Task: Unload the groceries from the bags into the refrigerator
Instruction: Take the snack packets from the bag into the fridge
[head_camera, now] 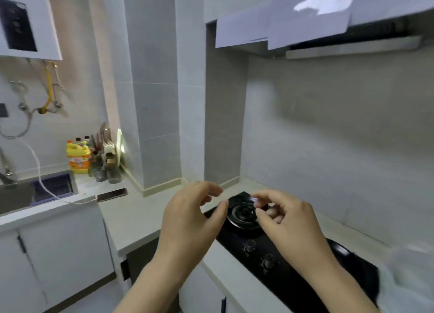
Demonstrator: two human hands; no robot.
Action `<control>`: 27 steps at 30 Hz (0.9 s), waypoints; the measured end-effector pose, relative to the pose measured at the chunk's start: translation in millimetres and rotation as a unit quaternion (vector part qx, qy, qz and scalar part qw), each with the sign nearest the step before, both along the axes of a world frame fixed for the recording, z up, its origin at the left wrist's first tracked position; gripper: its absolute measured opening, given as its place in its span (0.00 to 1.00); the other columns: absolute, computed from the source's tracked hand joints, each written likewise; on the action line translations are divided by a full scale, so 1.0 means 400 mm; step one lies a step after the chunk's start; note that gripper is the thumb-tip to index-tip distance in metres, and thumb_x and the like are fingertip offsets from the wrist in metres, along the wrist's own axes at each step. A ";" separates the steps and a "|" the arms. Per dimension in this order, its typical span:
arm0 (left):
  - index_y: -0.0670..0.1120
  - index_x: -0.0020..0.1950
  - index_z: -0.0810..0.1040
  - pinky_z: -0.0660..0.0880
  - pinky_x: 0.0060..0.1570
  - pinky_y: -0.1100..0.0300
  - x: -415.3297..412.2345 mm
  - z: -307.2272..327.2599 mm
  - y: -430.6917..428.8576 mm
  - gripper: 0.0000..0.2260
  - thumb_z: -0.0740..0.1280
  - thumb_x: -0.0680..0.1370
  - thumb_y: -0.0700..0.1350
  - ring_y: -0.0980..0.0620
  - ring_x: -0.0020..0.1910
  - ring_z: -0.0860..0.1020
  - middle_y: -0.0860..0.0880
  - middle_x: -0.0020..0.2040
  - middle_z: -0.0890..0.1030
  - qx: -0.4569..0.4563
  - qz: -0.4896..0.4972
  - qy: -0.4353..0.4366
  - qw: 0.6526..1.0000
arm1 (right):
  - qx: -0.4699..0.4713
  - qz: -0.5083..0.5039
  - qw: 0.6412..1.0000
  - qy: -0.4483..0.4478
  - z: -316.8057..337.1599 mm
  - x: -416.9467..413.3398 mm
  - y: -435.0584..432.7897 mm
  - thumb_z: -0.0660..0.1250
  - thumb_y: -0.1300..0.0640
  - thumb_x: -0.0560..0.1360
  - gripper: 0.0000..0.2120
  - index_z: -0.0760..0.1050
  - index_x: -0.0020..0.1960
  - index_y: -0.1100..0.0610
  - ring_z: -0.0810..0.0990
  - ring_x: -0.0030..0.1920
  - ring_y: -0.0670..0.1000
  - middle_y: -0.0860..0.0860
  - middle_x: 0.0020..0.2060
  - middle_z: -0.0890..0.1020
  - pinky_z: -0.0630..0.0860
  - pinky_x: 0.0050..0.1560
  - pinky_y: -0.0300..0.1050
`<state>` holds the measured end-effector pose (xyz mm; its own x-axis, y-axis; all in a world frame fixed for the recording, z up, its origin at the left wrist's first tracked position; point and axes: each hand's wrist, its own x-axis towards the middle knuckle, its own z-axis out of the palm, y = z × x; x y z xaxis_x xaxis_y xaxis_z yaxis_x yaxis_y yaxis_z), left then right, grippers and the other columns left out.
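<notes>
Both of my hands are raised in front of me over the kitchen counter, near the black gas hob (277, 261). My left hand (192, 216) has loosely curled fingers and holds nothing. My right hand (286, 221) is likewise loosely curled, thumb and forefinger close together, with nothing visible between them. A pale translucent plastic bag (408, 272) lies at the right edge of the counter, blurred. No refrigerator is in view. The picture is motion-blurred.
A sink (28, 193) sits at the left with a yellow detergent bottle (78, 158), jars and a utensil holder (105, 148) behind it. A dark phone (112, 194) lies on the white counter (131, 216). A range hood (328, 30) hangs above the hob. White cabinets stand below.
</notes>
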<state>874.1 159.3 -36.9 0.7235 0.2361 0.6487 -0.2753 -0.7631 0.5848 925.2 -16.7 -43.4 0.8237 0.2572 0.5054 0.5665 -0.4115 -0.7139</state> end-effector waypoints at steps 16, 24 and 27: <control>0.54 0.51 0.80 0.77 0.49 0.60 0.342 -0.070 -0.559 0.07 0.69 0.75 0.50 0.63 0.48 0.77 0.61 0.47 0.80 -0.004 -0.341 0.070 0.937 | 0.005 -0.350 0.936 0.036 -0.069 0.022 -0.532 0.68 0.65 0.72 0.15 0.81 0.49 0.46 0.78 0.35 0.44 0.42 0.41 0.81 0.74 0.37 0.31; 0.52 0.51 0.80 0.76 0.48 0.62 0.383 -0.116 -0.885 0.07 0.69 0.75 0.50 0.63 0.47 0.77 0.60 0.47 0.80 0.018 -0.400 0.086 0.912 | 0.015 -0.419 0.907 0.040 -0.119 0.029 -0.827 0.69 0.64 0.72 0.14 0.79 0.48 0.45 0.79 0.35 0.44 0.42 0.40 0.81 0.77 0.40 0.36; 0.52 0.52 0.80 0.77 0.48 0.62 0.403 -0.141 -0.966 0.07 0.69 0.75 0.50 0.63 0.47 0.77 0.60 0.47 0.80 0.028 -0.407 0.103 0.907 | 0.013 -0.436 0.899 0.042 -0.138 0.040 -0.919 0.69 0.64 0.72 0.14 0.80 0.47 0.44 0.80 0.33 0.44 0.42 0.39 0.82 0.79 0.39 0.42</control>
